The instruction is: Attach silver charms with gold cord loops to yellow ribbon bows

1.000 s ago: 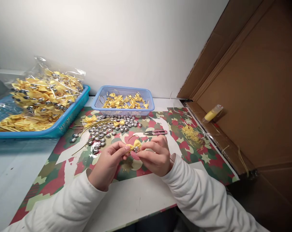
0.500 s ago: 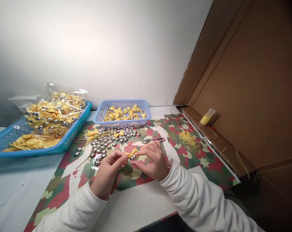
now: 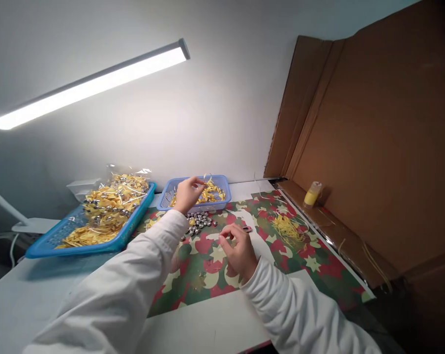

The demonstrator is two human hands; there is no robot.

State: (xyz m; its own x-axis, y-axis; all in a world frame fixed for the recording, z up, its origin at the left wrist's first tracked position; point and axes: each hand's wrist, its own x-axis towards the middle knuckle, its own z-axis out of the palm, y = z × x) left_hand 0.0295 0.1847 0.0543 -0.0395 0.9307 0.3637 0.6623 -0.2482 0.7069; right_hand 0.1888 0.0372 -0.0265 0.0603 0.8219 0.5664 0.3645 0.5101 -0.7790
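My left hand (image 3: 187, 192) reaches out over the small blue basket (image 3: 224, 184) of yellow bows (image 3: 213, 192). Its fingertips are pinched together at the pile, and a thin pale loop sticks up beside them; the bow in the pinch is mostly hidden. My right hand (image 3: 239, 250) hovers low over the camouflage-patterned mat (image 3: 207, 275), fingers loosely spread and holding nothing. Its fingertips are just short of the small pink snips (image 3: 247, 228). Silver heart beads (image 3: 200, 222) lie scattered on the mat between the two hands.
A large blue tray (image 3: 97, 243) at the left holds yellow bows and a clear bag of finished ones (image 3: 113, 196). Yellow thread scraps (image 3: 288, 227) and a small yellow glue bottle (image 3: 311, 194) lie to the right, by a brown cardboard wall (image 3: 373, 147). A lamp bar (image 3: 93, 83) glows above.
Both hands held one yellow bow with a silver bead together. My left hand has since carried it forward to the small basket; my right hand let go and stayed. The view tilted upward.
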